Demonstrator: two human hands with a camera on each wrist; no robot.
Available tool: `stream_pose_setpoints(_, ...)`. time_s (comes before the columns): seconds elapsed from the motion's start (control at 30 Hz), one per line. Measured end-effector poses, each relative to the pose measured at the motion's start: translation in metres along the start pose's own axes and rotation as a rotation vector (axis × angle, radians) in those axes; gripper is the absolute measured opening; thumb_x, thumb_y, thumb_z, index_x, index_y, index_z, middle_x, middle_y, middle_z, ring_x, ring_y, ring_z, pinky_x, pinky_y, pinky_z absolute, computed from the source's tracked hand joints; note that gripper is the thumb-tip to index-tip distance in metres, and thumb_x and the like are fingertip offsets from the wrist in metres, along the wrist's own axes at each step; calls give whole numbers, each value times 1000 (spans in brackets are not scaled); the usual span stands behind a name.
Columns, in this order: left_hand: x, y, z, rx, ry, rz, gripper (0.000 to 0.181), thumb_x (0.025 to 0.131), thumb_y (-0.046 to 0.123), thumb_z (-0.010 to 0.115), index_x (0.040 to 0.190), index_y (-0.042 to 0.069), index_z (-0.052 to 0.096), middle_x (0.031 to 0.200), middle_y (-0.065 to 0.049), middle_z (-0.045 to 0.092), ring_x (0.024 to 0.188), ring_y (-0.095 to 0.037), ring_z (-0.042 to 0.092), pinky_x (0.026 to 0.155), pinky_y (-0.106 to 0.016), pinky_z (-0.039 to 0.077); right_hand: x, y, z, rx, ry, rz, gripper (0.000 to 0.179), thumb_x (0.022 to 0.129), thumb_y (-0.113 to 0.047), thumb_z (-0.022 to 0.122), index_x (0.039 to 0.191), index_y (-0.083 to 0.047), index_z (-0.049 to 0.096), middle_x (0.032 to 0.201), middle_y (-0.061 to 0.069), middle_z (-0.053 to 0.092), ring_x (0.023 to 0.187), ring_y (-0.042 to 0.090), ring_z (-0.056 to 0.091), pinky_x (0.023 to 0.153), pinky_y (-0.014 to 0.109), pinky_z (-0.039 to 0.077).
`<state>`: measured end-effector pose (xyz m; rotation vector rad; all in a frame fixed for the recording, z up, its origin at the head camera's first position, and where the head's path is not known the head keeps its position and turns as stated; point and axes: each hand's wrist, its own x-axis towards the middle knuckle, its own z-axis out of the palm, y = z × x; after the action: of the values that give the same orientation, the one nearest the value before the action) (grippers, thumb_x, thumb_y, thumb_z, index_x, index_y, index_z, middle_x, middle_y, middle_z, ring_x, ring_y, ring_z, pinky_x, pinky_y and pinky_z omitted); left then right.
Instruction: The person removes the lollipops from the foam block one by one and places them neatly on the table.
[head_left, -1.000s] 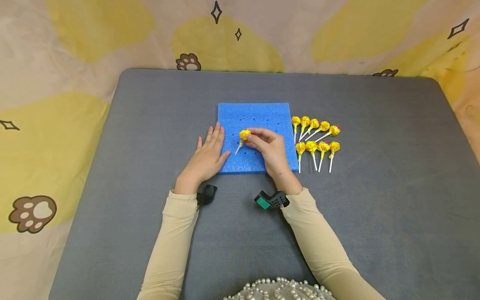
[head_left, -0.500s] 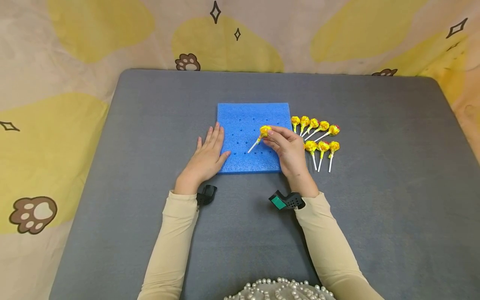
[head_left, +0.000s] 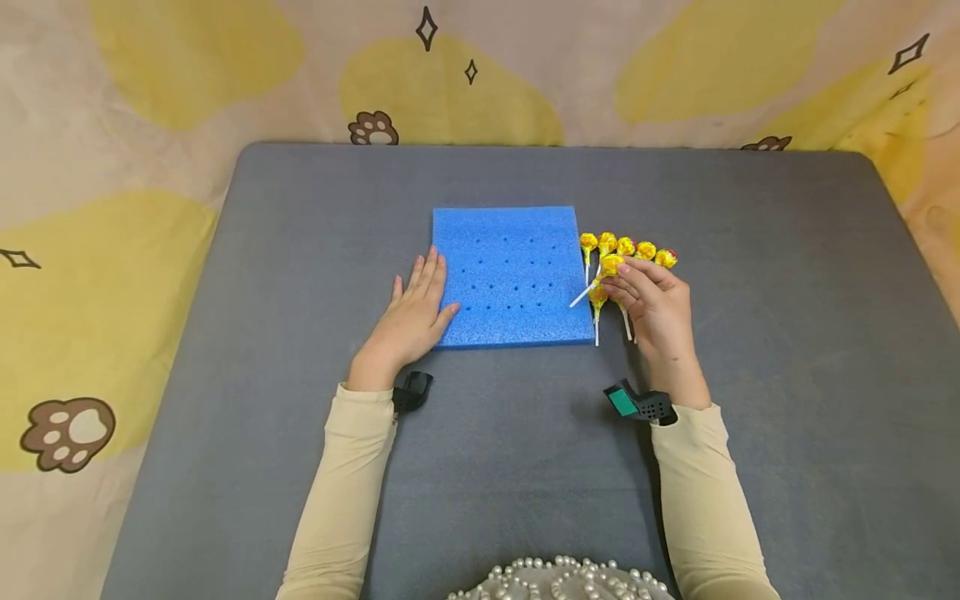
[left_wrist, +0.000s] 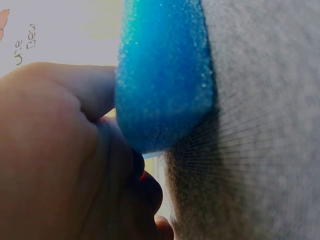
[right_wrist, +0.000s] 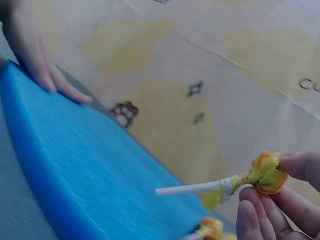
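A yellow-wrapped lollipop [head_left: 612, 265] is pinched by its head between the fingertips of my right hand [head_left: 658, 312]. In the right wrist view, the white stick of the lollipop [right_wrist: 270, 172] points left, away from the fingers. The lollipop is over the right edge of a blue foam block [head_left: 502, 227] dotted with small holes. My left hand [head_left: 408, 315] rests with straight fingers along the block's left edge. The left wrist view shows the foam's end [left_wrist: 162, 75] close beside that hand.
More lollipops lie on the grey table [head_left: 315, 217] just right of the foam. A back row [head_left: 588, 242] shows several heads, and the front row [head_left: 597, 298] is partly hidden behind my right hand. A patterned curtain [head_left: 480, 100] stands behind the table.
My right hand has carried the lollipop rightward, from above the middle of the foam to its right edge by the other lollipops. The left hand has stayed at the foam's left edge.
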<state>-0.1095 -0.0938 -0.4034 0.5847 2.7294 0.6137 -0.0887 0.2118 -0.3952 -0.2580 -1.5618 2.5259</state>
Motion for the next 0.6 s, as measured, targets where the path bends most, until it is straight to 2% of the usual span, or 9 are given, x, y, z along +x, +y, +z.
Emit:
stream_pose_setpoints(0.23,-1,-1,2,-6,-2,-1,69,103,35,33,150,6,-6,156,-5,-16,142,-22,-14,112,-49,-6,7,-22,-32,87,30,-7,6,86,3,64,85,5,70,81,12,68,65,22,67,65,27,56)
stream_pose_setpoints(0.6,1,-2,2,-5,1,7,68,103,35,33,150,5,-6,156,-5,-17,142,-22,-14,112,-49,-6,9,-36,-62,101,110,11,6,81,3,70,85,8,69,83,14,70,65,23,67,65,29,56)
